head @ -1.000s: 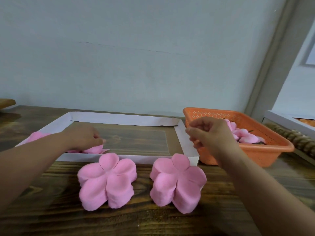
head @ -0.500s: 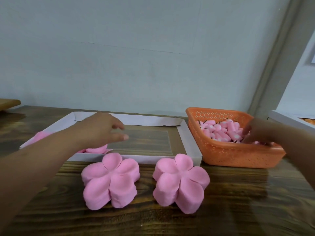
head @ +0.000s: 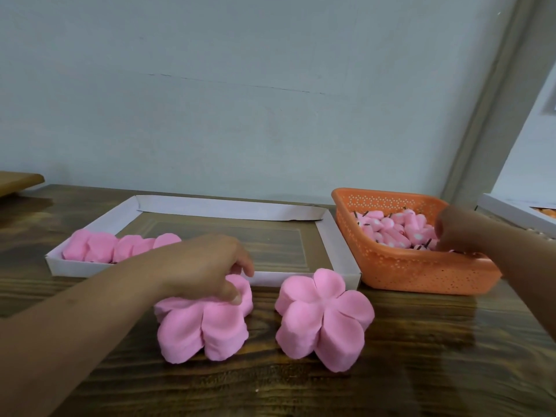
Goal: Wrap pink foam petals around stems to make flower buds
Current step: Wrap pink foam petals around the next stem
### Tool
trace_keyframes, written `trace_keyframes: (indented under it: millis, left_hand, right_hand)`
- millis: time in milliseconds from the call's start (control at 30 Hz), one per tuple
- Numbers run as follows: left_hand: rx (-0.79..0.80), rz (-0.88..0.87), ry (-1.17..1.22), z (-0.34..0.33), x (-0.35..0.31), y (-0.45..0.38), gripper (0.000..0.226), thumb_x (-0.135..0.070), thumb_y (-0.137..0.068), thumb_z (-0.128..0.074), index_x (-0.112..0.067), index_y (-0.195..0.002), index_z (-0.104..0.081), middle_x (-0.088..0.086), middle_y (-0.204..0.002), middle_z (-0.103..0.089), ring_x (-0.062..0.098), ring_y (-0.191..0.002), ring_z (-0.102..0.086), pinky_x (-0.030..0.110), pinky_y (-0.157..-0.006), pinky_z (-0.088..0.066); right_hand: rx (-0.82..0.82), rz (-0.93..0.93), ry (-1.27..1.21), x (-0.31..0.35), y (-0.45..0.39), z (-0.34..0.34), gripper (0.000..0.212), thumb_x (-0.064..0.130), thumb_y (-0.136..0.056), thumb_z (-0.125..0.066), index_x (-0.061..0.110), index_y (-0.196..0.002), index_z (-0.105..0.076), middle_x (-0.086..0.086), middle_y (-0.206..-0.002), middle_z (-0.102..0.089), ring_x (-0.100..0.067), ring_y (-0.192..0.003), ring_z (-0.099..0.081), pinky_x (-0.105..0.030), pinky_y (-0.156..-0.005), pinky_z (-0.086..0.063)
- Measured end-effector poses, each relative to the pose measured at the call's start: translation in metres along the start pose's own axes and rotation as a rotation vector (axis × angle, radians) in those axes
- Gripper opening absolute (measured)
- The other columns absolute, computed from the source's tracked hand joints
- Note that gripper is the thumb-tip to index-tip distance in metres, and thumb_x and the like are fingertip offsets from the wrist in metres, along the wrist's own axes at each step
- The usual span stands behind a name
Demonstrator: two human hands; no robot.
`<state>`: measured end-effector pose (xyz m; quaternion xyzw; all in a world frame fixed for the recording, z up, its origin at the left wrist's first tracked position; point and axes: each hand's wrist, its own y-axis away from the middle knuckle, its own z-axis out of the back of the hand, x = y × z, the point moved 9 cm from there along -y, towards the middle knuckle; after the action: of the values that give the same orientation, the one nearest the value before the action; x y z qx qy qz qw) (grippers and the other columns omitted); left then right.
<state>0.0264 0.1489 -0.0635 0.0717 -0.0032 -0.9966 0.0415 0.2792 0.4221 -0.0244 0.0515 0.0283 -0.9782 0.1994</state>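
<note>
Her left hand (head: pixel 207 266) pinches the top of the near petal stack (head: pixel 201 323); right hand (head: pixel 460 227) reaches into the orange basket (head: pixel 406 266), its fingers' grip hidden from me.

Dark wood table (head: pixel 421 371) w/ two pink petal stacks (head: pixel 323 319), white cardboard tray (head: pixel 228 209), orange basket (head: pixel 421 270).

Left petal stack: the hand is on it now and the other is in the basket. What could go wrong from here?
1. The left hand pinches the top of the left petal stack; it may lift several sheets at once or topple the pile.
2. The right hand digs among the buds in the tilted basket, which could slide or spill.
3. The right stack stands close and could be knocked.
</note>
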Motion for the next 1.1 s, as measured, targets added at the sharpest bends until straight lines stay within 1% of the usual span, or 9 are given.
trace_keyframes:
  millis: [100, 200, 367, 467, 533, 667, 767, 933, 1100]
  left_hand:
    - [-0.023, 0.020, -0.012, 0.0022, 0.0008, 0.0009, 0.033, -0.030, -0.090, -0.058, -0.029, -0.123, -0.061, -0.020, -0.093, -0.051, -0.005, -0.079, -0.048, 0.004, -0.063, -0.033]
    - [-0.039, 0.025, -0.008, 0.0035, -0.0012, 0.0024, 0.025, -0.023, -0.093, -0.053, -0.026, -0.115, -0.067, -0.015, -0.094, -0.057, -0.002, -0.080, -0.052, 0.004, -0.064, -0.035]
    - [-0.086, 0.026, -0.002, 0.0050, -0.0045, 0.0048, 0.014, -0.017, -0.088, -0.056, -0.024, -0.096, -0.065, -0.008, -0.092, -0.062, 0.004, -0.075, -0.052, 0.023, -0.069, -0.043]
    - [-0.116, 0.034, 0.005, 0.0053, -0.0056, 0.0040, 0.006, -0.014, -0.085, -0.058, -0.019, -0.082, -0.061, -0.001, -0.084, -0.063, 0.016, -0.075, -0.056, 0.035, -0.068, -0.047]
    - [-0.121, 0.039, 0.008, 0.0046, -0.0049, 0.0036, 0.006, -0.015, -0.085, -0.059, -0.021, -0.083, -0.061, -0.001, -0.084, -0.063, 0.016, -0.075, -0.057, 0.034, -0.068, -0.047]
    - [-0.092, 0.046, 0.006, 0.0008, -0.0029, 0.0034, 0.024, -0.023, -0.088, -0.061, -0.032, -0.110, -0.065, -0.013, -0.093, -0.061, 0.004, -0.082, -0.056, 0.028, -0.077, -0.050]
    - [-0.097, 0.013, -0.010, 0.0011, -0.0063, 0.0030, 0.013, -0.021, -0.088, -0.060, -0.028, -0.093, -0.069, -0.012, -0.087, -0.061, 0.004, -0.077, -0.056, 0.028, -0.074, -0.049]
    - [-0.110, 0.019, -0.047, 0.0015, -0.0081, 0.0032, 0.008, -0.017, -0.085, -0.060, -0.020, -0.082, -0.066, -0.003, -0.083, -0.062, 0.011, -0.076, -0.056, 0.032, -0.071, -0.047]
    - [-0.127, 0.018, -0.093, 0.0014, -0.0078, 0.0028, 0.009, -0.014, -0.083, -0.059, -0.017, -0.074, -0.059, 0.000, -0.081, -0.060, 0.015, -0.073, -0.054, 0.028, -0.062, -0.040]
  right_hand:
    - [0.008, 0.019, 0.052, 0.0041, -0.0016, -0.0018, 0.013, 0.017, -0.078, -0.070, 0.007, -0.074, -0.063, -0.002, -0.068, -0.056, -0.015, -0.063, -0.052, -0.020, -0.051, -0.038]
    - [0.014, 0.045, 0.123, 0.0072, -0.0031, -0.0032, 0.019, 0.020, -0.080, -0.068, 0.012, -0.067, -0.058, -0.001, -0.068, -0.054, -0.016, -0.068, -0.052, -0.020, -0.051, -0.037]
    - [0.040, 0.041, 0.163, 0.0036, -0.0059, -0.0075, 0.027, 0.025, -0.083, -0.063, 0.016, -0.061, -0.049, 0.002, -0.066, -0.049, -0.016, -0.071, -0.051, -0.022, -0.063, -0.040]
    - [0.052, 0.039, 0.167, 0.0011, -0.0084, -0.0097, 0.027, 0.028, -0.083, -0.063, 0.018, -0.063, -0.049, 0.002, -0.069, -0.050, -0.017, -0.076, -0.054, -0.025, -0.070, -0.045]
    - [0.044, 0.036, 0.177, 0.0005, -0.0078, -0.0094, 0.028, 0.029, -0.084, -0.063, 0.018, -0.062, -0.048, 0.002, -0.069, -0.050, -0.018, -0.077, -0.053, -0.025, -0.069, -0.043]
    - [0.042, 0.021, 0.166, 0.0001, -0.0066, -0.0091, 0.029, 0.028, -0.084, -0.062, 0.017, -0.061, -0.048, 0.000, -0.068, -0.050, -0.018, -0.075, -0.053, -0.025, -0.067, -0.041]
    - [0.059, 0.030, 0.201, 0.0031, -0.0048, -0.0089, 0.028, 0.030, -0.087, -0.060, 0.016, -0.066, -0.048, 0.000, -0.075, -0.051, -0.018, -0.082, -0.055, -0.025, -0.071, -0.042]
    - [0.059, 0.029, 0.229, 0.0073, -0.0021, -0.0077, 0.020, 0.032, -0.089, -0.058, 0.012, -0.087, -0.059, -0.002, -0.087, -0.056, -0.019, -0.092, -0.058, -0.023, -0.073, -0.042]
    - [0.040, 0.016, 0.201, 0.0025, -0.0081, -0.0096, 0.021, 0.031, -0.085, -0.062, 0.014, -0.076, -0.055, -0.002, -0.081, -0.057, -0.019, -0.087, -0.059, -0.025, -0.074, -0.046]
